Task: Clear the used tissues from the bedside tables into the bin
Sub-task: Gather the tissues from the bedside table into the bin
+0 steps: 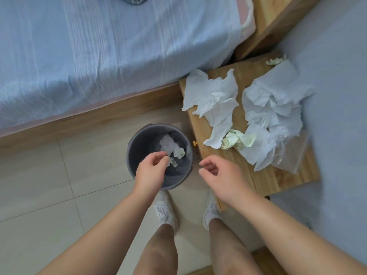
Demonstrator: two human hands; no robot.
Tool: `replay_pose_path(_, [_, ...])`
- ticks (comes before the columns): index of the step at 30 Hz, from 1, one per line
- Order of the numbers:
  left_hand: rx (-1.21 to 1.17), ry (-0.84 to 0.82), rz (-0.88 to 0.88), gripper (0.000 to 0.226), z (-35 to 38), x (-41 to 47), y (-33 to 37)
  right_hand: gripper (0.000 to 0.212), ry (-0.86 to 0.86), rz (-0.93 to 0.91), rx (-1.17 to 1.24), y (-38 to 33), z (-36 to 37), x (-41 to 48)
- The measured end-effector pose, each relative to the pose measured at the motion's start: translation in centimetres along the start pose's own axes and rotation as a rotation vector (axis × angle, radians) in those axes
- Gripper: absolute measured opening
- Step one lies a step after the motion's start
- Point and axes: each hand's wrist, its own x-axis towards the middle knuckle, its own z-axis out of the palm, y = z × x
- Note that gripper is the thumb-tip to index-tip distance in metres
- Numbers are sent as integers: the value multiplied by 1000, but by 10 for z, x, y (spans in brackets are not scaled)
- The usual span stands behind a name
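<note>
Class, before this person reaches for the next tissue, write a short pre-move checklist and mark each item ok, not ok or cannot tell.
1. Bin upright, within reach beside the bedside table: ok.
2. Left hand emptied over the bin: cannot tell; its fingers hide the tissue edge.
3. Right hand free: ok, open and empty.
4. Table cleared: not ok; white tissues and a yellowish wad remain.
5. Bin has room: ok, few pieces inside.

Bare arms and legs; seemingly white sneakers (165, 212).
</note>
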Motion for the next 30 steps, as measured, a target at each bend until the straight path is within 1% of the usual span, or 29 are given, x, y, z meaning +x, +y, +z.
replay_pose_path(2, [107, -35, 156, 20, 19, -10, 27, 8, 137, -148, -174, 0, -30, -7])
replay_pose_path(4, [221, -60, 309, 29, 38, -16, 53, 11, 339, -320, -309, 3, -53, -8])
replay_pose_path(6, [354, -45, 459, 38, 56, -18, 78, 23, 489, -401, -365, 8, -70, -4])
replay_pose_path(8, [436, -4, 574, 43, 70, -16, 101, 42, 537, -399, -479, 15, -78, 4])
replay_pose_path(11, [510, 35, 659, 50, 85, -4, 128, 70, 473, -278, -698, 21, -79, 18])
replay_pose_path(12, [531, 42, 656, 50, 89, 1, 133, 74, 438, -244, -718, 23, -78, 22])
replay_pose_path(14, [550, 84, 634, 42, 97, 10, 139, 71, 402, -221, -720, 29, -74, 30])
replay_pose_path(17, [553, 150, 572, 29, 107, 18, 137, 45, 383, -240, -693, 41, -74, 39])
replay_pose_path(18, [528, 147, 542, 26, 109, 19, 136, 36, 370, -242, -670, 44, -76, 41])
replay_pose_path(20, [446, 123, 486, 25, 113, 17, 132, 26, 348, -239, -613, 49, -81, 42])
replay_pose_path(22, [354, 93, 463, 28, 116, 12, 131, 24, 352, -235, -559, 50, -88, 40])
replay_pose_path(25, [259, 43, 463, 32, 118, -4, 135, 26, 419, -240, -522, 51, -103, 33])
replay_pose_path(28, [121, -38, 395, 28, 115, -19, 138, 30, 473, -206, -486, 55, -124, 21])
replay_pose_path(30, [-36, -98, 332, 23, 111, -28, 137, 32, 510, -175, -428, 56, -137, 14])
